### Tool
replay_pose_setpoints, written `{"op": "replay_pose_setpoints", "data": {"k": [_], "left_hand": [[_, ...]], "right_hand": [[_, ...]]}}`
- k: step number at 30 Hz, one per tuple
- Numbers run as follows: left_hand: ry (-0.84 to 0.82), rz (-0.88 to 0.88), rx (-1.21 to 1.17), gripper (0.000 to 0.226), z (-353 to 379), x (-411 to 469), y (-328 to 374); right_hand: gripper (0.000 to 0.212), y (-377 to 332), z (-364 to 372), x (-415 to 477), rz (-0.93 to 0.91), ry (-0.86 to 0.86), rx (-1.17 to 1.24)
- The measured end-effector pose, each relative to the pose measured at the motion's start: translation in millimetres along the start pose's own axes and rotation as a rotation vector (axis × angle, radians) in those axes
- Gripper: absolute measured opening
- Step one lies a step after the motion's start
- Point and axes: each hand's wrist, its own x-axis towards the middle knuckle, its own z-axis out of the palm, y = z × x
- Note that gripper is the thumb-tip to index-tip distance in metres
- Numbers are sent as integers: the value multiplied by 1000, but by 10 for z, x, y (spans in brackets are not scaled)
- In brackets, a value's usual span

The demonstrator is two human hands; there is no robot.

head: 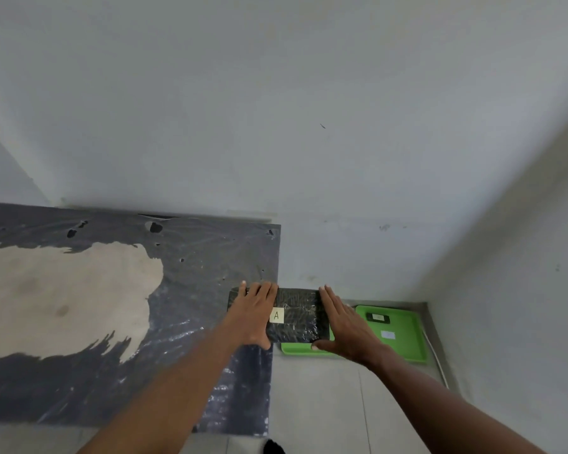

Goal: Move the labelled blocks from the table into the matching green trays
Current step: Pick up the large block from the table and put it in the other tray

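Currently: block A [295,317], clasped between left hand [254,314] and right hand [348,326]; green tray [404,335] beside desk [191,290].

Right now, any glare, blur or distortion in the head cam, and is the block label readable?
Head view: wide-angle bending at the wall edges; soft overall; glare streaks on the block wrap; "A" label reads clearly; white tag on the green tray washed out, unreadable.
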Motion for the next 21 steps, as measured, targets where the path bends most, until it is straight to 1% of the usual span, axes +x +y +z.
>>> {"op": "replay_pose_setpoints", "data": {"k": [3, 7, 11, 14, 17, 21], "left_hand": [[41, 35, -1, 128, 26, -73, 301], [42, 78, -10, 124, 101, -177, 739], [70, 137, 0, 120, 101, -153, 1097], [88, 167, 7, 119, 82, -87, 1331], [103, 194, -27, 119, 50, 43, 1544], [98, 205, -26, 118, -39, 303, 1883]], "right_hand": [[129, 84, 0, -336, 34, 13, -34], [129, 211, 65, -794, 89, 8, -90], [135, 406, 60, -1090, 115, -4, -165], [137, 584, 72, -1239, 101, -15, -229], [140, 779, 41, -1298, 124, -1, -273], [133, 1109, -60, -1334, 156, 21, -277]]}}
